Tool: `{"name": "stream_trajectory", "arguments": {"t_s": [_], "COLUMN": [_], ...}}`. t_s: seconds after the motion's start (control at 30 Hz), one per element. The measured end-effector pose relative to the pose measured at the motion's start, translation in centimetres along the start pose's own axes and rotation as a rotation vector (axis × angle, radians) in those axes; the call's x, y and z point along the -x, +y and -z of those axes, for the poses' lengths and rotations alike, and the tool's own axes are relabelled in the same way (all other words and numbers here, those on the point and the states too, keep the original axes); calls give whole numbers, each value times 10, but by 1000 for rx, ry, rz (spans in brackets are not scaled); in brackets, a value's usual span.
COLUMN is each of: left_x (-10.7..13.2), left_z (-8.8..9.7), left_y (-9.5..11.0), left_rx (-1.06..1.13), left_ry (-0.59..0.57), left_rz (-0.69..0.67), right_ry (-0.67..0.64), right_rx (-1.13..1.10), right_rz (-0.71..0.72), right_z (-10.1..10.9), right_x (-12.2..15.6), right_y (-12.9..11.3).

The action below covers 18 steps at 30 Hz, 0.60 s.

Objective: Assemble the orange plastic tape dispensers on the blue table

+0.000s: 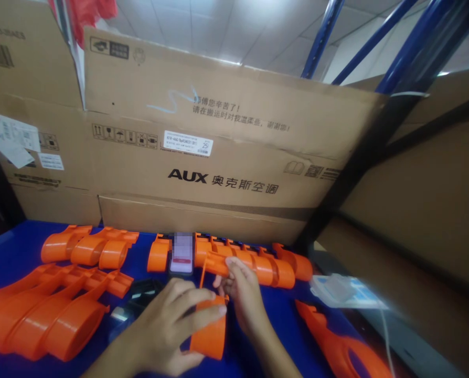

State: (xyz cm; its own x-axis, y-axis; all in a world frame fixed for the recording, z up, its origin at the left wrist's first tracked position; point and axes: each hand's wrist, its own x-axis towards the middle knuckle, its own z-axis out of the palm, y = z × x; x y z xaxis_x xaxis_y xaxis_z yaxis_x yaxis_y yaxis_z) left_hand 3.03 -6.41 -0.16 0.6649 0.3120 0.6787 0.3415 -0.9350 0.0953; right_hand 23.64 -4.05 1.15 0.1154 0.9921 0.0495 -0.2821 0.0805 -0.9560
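Note:
My left hand is wrapped round an orange plastic part at the bottom centre, above the blue table. My right hand touches the same part's top edge, with fingers curled. Just behind my hands a row of orange plastic parts lies along the cardboard. A phone stands propped among them.
Two more rows of orange parts lie at the left. Another orange part lies at the right front. Large cardboard boxes wall the back. A white packet and blue shelf posts are at the right. A black object lies near my left hand.

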Motion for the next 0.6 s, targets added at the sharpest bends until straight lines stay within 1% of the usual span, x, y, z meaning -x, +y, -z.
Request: {"name": "stream_trajectory", "arguments": {"t_s": [0.1, 0.17, 0.2, 0.23, 0.33, 0.37, 0.4, 0.43, 0.47, 0.53, 0.6], "left_x": [1, 2, 2, 1, -4, -7, -10, -14, -17, -24, -28], "left_z": [1, 2, 1, -1, -9, -13, -16, -18, -20, -22, -22], "left_y": [-1, 0, 0, 1, 0, -1, -2, -2, -2, -2, -2], "left_rx": [76, 170, 235, 311, 577, 684, 805, 932, 1049, 1240, 1330], "left_ry": [3, 43, 81, 121, 212, 231, 247, 263, 283, 295, 311], "left_rz": [-30, 21, 91, 193, 615, 742, 840, 906, 943, 959, 942], "right_ry": [20, 33, 35, 36, 36, 36, 35, 34, 32, 24, 8], "right_rx": [-30, -40, -41, -40, -42, -48, -51, -49, -41, -8, 46], "right_rz": [-16, 5, 16, 25, 30, 28, 26, 27, 31, 43, 59], "right_z": [2, 2, 1, -1, -6, -9, -11, -12, -14, -16, -17], "right_x": [-1, -1, -1, 0, 3, 4, 5, 5, 5, 5, 4], "right_y": [2, 2, 1, 1, 0, 0, 1, 3, 5, 9, 13]}}
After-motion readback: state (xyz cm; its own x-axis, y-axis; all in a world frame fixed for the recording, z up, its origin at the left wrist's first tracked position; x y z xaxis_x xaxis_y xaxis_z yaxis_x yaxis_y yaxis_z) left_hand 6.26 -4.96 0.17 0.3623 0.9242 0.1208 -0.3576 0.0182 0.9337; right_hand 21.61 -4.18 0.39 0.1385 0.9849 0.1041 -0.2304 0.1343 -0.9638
